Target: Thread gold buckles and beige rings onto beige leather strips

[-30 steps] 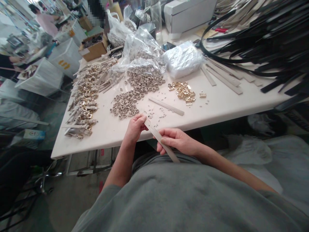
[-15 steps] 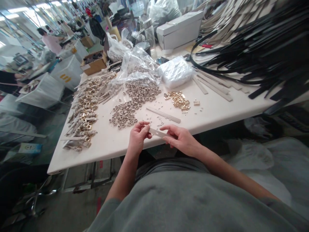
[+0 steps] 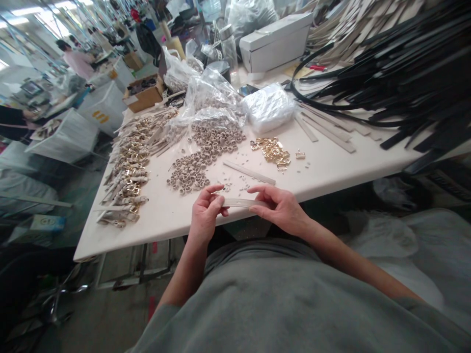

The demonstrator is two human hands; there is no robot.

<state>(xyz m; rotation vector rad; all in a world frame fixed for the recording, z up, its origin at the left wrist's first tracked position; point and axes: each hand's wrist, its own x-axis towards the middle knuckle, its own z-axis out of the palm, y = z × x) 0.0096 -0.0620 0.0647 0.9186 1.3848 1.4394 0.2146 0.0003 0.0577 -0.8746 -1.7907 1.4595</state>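
Observation:
Between my two hands, over the front edge of the table [image 3: 172, 215], is a light beige strap [image 3: 241, 202] with a small slot in it, bowed slightly upward. My left hand [image 3: 207, 208] pinches its left end between thumb and fingers. Its right end is gripped by my right hand [image 3: 277, 206], index finger raised above the strap. Just beyond lies another flat beige strap [image 3: 249, 172] among small scattered bits. A heap of small beige loops [image 3: 189, 171] sits beyond my left hand. Gold buckles [image 3: 272, 151] are piled farther back, one buckle [image 3: 300, 154] apart from them.
Along the left edge runs a row of straps with gold buckles [image 3: 128, 171]. Plastic bags [image 3: 213, 95], a clear wrapped bundle [image 3: 268, 108] and a white box [image 3: 275, 44] stand behind. Black straps [image 3: 412, 83] overhang the right side. A person in pink [image 3: 77, 61] is far left.
My hands have moved slightly apart, the left one leftward and the right one a little rightward. The strap between them has gone from slanted to nearly level and now bows.

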